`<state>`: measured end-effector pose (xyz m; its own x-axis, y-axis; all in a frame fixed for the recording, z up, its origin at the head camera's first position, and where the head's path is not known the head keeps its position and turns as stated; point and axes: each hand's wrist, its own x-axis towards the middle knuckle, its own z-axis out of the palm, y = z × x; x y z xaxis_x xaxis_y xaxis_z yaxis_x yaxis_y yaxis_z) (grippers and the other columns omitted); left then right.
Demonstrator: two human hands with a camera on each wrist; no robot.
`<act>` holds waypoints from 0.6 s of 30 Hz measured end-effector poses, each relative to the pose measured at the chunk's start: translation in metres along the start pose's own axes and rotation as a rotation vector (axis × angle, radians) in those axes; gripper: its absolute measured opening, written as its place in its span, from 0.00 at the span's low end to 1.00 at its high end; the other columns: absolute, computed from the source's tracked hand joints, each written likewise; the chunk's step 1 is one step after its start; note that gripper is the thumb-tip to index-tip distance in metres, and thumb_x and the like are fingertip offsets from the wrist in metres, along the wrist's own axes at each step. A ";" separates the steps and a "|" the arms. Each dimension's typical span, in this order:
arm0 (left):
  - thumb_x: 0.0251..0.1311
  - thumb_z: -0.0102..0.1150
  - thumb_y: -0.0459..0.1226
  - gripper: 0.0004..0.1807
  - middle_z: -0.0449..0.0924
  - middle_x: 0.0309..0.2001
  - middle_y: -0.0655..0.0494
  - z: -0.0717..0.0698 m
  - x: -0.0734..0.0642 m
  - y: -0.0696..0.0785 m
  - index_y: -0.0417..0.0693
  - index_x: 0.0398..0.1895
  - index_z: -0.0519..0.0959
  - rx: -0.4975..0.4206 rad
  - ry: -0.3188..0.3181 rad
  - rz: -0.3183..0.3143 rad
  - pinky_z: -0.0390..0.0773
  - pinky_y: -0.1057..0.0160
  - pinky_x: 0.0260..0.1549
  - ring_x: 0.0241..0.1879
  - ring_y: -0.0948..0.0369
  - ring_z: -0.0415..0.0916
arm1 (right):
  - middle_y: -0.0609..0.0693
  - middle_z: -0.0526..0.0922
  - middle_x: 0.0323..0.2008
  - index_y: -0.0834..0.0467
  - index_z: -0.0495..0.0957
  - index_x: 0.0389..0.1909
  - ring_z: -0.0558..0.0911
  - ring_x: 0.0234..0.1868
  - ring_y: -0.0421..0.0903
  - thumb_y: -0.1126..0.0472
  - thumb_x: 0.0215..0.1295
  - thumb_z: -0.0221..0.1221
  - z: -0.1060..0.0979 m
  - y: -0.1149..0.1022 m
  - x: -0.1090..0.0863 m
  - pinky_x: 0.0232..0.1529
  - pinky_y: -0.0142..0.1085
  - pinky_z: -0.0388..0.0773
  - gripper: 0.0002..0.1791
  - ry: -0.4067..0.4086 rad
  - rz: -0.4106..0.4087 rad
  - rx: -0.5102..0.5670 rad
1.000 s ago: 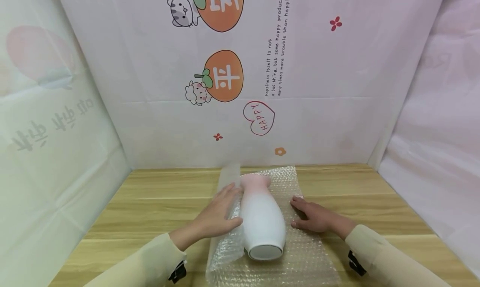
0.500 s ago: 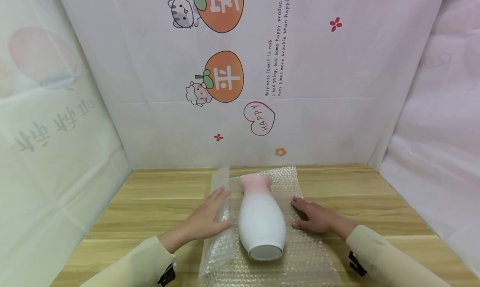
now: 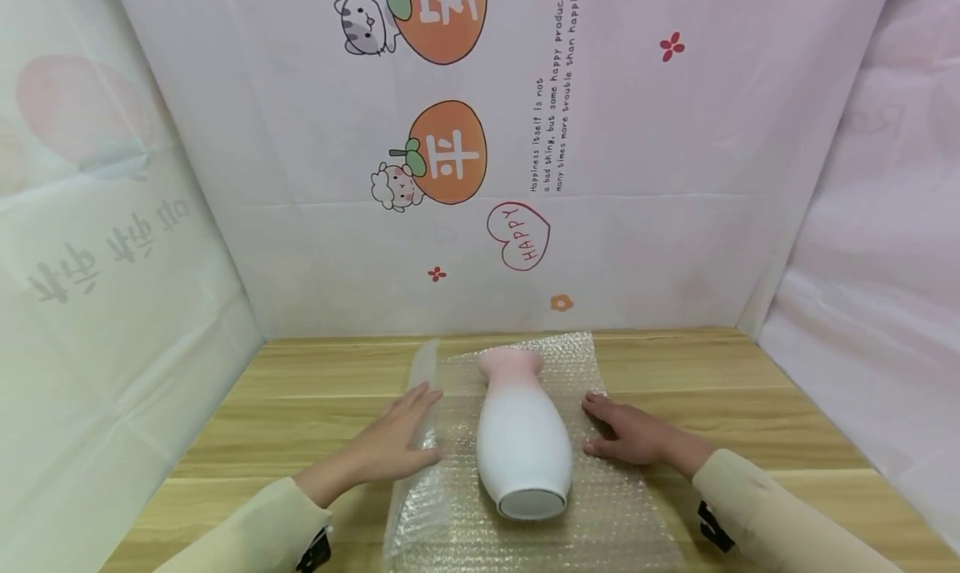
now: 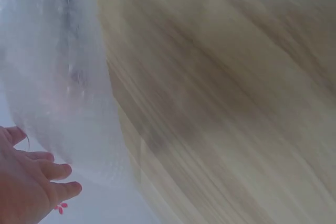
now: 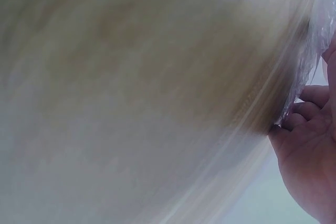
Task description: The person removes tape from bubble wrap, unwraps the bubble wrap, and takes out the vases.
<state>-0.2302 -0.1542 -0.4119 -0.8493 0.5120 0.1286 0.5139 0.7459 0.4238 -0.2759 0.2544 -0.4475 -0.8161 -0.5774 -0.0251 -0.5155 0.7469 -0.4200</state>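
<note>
A vase (image 3: 521,435), white with a pink neck, lies on its side with its base toward me. Beneath it a sheet of clear bubble wrap (image 3: 600,523) is spread out. The sheet's left edge stands raised and partly folded, and my left hand (image 3: 382,450) touches that flap with extended fingers. In the left wrist view the raised bubble wrap (image 4: 63,77) rises beside the fingertips (image 4: 63,171). My right hand (image 3: 636,433) rests on the sheet's right side, fingertips toward the vase. The right wrist view has its fingers (image 5: 304,111) at the wrap's edge.
The wood-grain table (image 3: 300,406) carries the sheet and vase. A white printed cloth (image 3: 637,223) hangs behind the table's far edge. More pale cloth hangs on the left (image 3: 112,348) and right (image 3: 862,348) sides.
My left hand has moved left, away from the vase, and the wrap's left flap has swung left with it, uncovering the vase's left side. The right hand and vase stay put.
</note>
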 end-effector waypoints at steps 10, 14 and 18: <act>0.56 0.61 0.47 0.45 0.47 0.74 0.35 -0.004 -0.013 -0.015 0.41 0.74 0.56 0.004 -0.056 -0.003 0.52 0.35 0.63 0.70 0.38 0.49 | 0.71 0.55 0.70 0.72 0.60 0.69 0.55 0.70 0.67 0.42 0.65 0.60 -0.001 0.000 0.001 0.66 0.59 0.55 0.45 -0.002 -0.010 0.008; 0.54 0.61 0.47 0.46 0.47 0.74 0.36 -0.005 -0.019 -0.020 0.38 0.74 0.56 0.003 -0.069 -0.027 0.53 0.35 0.63 0.71 0.39 0.49 | 0.70 0.55 0.70 0.72 0.60 0.69 0.56 0.70 0.67 0.42 0.65 0.59 -0.001 0.000 0.001 0.65 0.59 0.55 0.45 -0.004 -0.008 -0.002; 0.51 0.61 0.44 0.47 0.48 0.73 0.34 -0.008 -0.024 -0.025 0.32 0.73 0.55 0.005 -0.073 -0.033 0.52 0.37 0.64 0.71 0.40 0.49 | 0.71 0.55 0.70 0.72 0.60 0.69 0.56 0.69 0.67 0.42 0.66 0.59 0.000 0.001 0.001 0.65 0.59 0.56 0.45 -0.001 -0.008 -0.013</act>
<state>-0.2241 -0.1886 -0.4187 -0.8549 0.5164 0.0490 0.4862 0.7649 0.4225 -0.2770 0.2550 -0.4483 -0.8117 -0.5836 -0.0228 -0.5252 0.7465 -0.4086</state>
